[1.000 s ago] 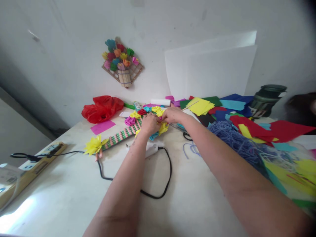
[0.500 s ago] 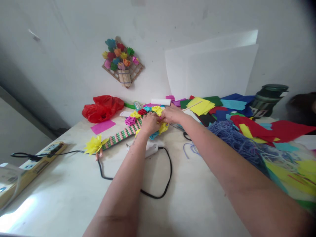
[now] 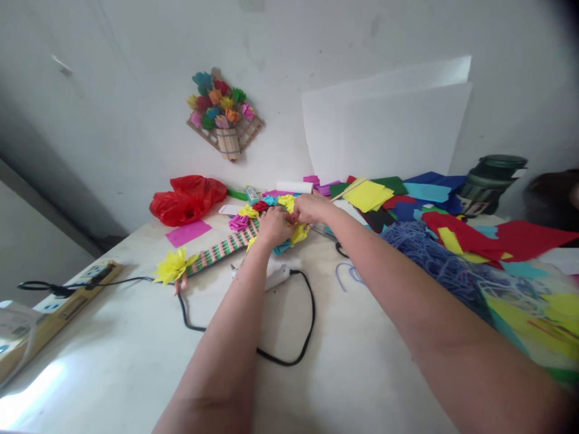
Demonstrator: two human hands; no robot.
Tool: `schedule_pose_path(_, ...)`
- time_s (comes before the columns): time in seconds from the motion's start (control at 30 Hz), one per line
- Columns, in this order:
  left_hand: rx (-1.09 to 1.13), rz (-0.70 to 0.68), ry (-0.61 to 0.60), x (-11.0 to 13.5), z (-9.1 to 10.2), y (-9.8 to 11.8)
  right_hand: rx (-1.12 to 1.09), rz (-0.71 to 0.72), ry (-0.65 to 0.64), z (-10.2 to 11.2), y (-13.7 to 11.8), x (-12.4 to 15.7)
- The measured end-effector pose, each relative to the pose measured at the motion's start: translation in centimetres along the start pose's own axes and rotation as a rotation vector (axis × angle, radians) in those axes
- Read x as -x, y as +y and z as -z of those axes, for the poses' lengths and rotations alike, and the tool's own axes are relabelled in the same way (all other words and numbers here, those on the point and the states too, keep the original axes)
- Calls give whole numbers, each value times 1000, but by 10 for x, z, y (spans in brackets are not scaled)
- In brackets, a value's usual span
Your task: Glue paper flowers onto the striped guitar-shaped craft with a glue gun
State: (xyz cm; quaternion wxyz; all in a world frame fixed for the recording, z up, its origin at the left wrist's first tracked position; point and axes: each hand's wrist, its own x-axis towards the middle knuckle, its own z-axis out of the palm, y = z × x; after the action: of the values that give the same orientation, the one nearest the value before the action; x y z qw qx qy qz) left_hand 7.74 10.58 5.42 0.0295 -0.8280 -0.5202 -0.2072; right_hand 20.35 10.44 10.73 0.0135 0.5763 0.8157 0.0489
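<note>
Ruffled paper flowers (image 3: 248,211) surround left hand (image 3: 275,228) and right hand (image 3: 314,208); fingers' (image 3: 299,210) hold unclear.

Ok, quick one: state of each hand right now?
Left hand: on the paper flowers; open or closed can't be told.
Right hand: curled at the same flowers, a thin stick jutting out beside it; whether gripped can't be told.
</note>
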Motion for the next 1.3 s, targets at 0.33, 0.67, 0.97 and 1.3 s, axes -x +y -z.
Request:
schedule_pose_path(0.33,12,1,-65,-2,1,-5,-4,-122,-84,-2,-4,-5)
schedule_pose_path(0.67,30,-18,-22,-2,-2,-7,26,-83,-76,-11,-2,-17)
schedule_pose_path(0.97,-48,-52,-16,-2,2,-5,14,-102,-66,-11,-4,-18)
schedule_pose_path(1.3,-73,-58,-10,-3,-1,-8,-6,-35,-9,-10,-3,-11)
